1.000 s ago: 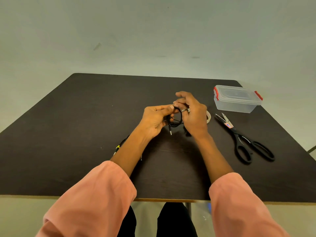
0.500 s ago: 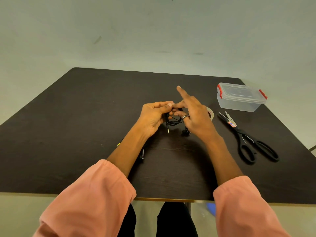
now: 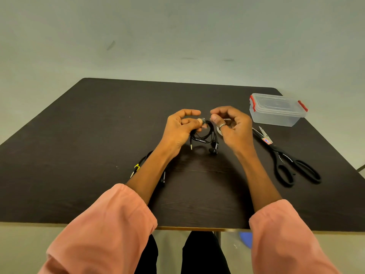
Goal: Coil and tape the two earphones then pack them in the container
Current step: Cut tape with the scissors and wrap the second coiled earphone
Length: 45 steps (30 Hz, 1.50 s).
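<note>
— What have your hands got right now?

— Your left hand (image 3: 180, 127) pinches the coiled black earphone (image 3: 204, 136) just above the surface (image 3: 98, 119); its plug and buds hang below your fingers. Your right hand (image 3: 233, 125), close beside the coil, has curled fingers; I cannot tell whether it holds anything.

— And the rest?

— The second earphone (image 3: 139, 167) lies under your left forearm. The lidded container (image 3: 277, 109) sits beyond your right hand, scissors (image 3: 286, 159) to its right.
</note>
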Motion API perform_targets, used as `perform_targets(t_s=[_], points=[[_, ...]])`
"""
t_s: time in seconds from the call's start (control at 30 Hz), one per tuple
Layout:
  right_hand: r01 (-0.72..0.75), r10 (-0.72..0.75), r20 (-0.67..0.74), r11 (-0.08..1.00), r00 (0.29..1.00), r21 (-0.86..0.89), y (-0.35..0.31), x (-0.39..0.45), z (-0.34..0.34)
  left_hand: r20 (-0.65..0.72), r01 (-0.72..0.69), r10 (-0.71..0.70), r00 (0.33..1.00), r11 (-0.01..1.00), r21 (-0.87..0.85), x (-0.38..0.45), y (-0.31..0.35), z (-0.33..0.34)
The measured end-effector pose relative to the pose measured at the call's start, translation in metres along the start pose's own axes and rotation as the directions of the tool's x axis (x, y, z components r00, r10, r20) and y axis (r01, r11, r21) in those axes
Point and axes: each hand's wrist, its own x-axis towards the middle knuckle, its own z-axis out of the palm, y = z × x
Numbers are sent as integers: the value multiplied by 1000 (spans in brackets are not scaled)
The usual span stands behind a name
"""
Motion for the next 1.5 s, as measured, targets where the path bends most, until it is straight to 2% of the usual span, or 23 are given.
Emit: perform_targets(t_s=[0.17, 0.5, 0.83, 0.93, 1.03, 1.17, 1.27, 1.33, 1.4, 1.5], points=[[138, -112, 150, 975, 982, -175, 3, 1, -1, 26, -47, 45, 999, 994, 97, -1, -2, -1], [133, -82, 225, 966, 971, -220, 2, -1, -2, 48, -127, 118, 992, 959, 254, -1, -5, -4], [195, -24, 381, 888, 924, -417, 3, 1, -5, 102, -317, 309, 945, 800, 509, -2, -7, -4], [210, 25, 420, 838, 907, -503, 1, 1, -2, 145, -377, 361, 921, 735, 564, -3, -10, -1], [189, 131, 420, 748, 898, -637, -1, 1, 2, 211, -471, 445, 870, 627, 621, -4, -10, 5], [168, 168, 400, 716, 901, -678, 0, 2, 2, 315, -524, 476, 821, 410, 747, -2, -10, 7], [160, 159, 398, 735, 904, -659, -1, 2, -1, 378, -540, 511, 772, 213, 814, -2, -11, 7], [149, 144, 394, 767, 908, -624, -2, 1, -3, 420, -545, 513, 749, 117, 830, -2, -12, 7], [130, 128, 391, 812, 912, -569, -2, -1, -4, 422, -528, 489, 764, 98, 843, -1, -11, 7], [72, 121, 337, 859, 934, -508, 1, -2, -3, 306, -428, 420, 854, 236, 872, -1, -8, 8]])
